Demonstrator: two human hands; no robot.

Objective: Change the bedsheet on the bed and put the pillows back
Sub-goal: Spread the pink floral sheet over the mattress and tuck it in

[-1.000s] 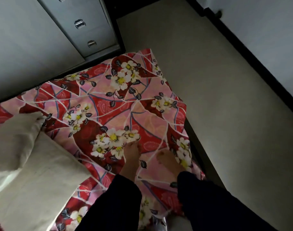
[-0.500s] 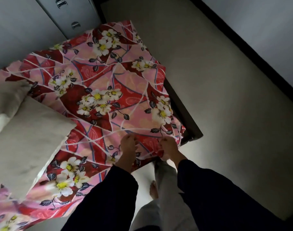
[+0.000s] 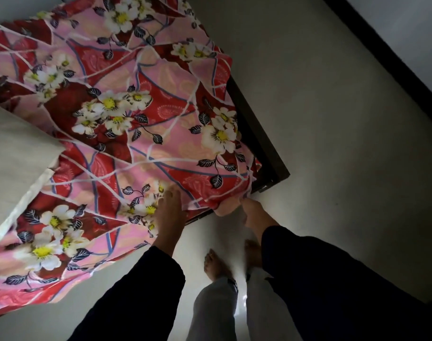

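While draped over the bed (image 3: 259, 143), bedsheet (image 3: 148, 148): is being pressed by flat left hand (image 3: 169, 212).
Right hand (image 3: 253, 214): sheet corner is being pinched.

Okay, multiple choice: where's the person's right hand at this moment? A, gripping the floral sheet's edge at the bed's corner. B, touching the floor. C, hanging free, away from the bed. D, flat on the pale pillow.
A: the right hand is curled on the hanging edge of the floral sheet, just beside the dark bed frame corner; the pillow lies far off to the left.
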